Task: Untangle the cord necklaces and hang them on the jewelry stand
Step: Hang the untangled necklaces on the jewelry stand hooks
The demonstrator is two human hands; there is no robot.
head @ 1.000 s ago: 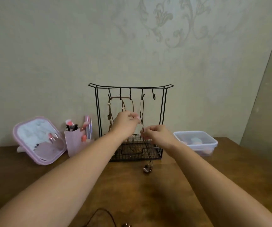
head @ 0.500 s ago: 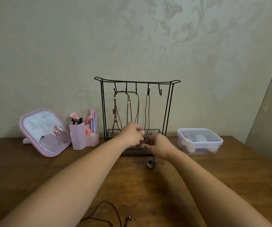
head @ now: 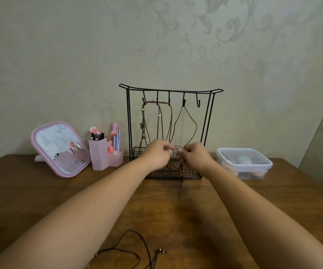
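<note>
A black wire jewelry stand (head: 207, 121) with a row of hooks stands at the back of the wooden table. A brown cord necklace (head: 157, 117) with small pale beads hangs from its left hooks. A thin dark cord necklace (head: 192, 121) hangs from the fourth hook, its lower part running down between my hands; its small pendant (head: 180, 185) dangles just above the table. My left hand (head: 157, 155) and my right hand (head: 194, 157) sit close together in front of the stand's basket, fingers curled, pinching that dark cord. Another dark cord necklace (head: 129, 251) lies loose on the table near me.
A pink-framed mirror (head: 59, 150) leans at the back left, beside a pink holder (head: 103, 156) of makeup brushes. A clear lidded plastic box (head: 244, 164) sits to the right of the stand. A wall runs close behind everything.
Both hands dropped from the mid-height of the stand to the basket level while keeping hold of the dark cord, which now spreads into a wider loop below the hook. The view tilted and pulled back.
</note>
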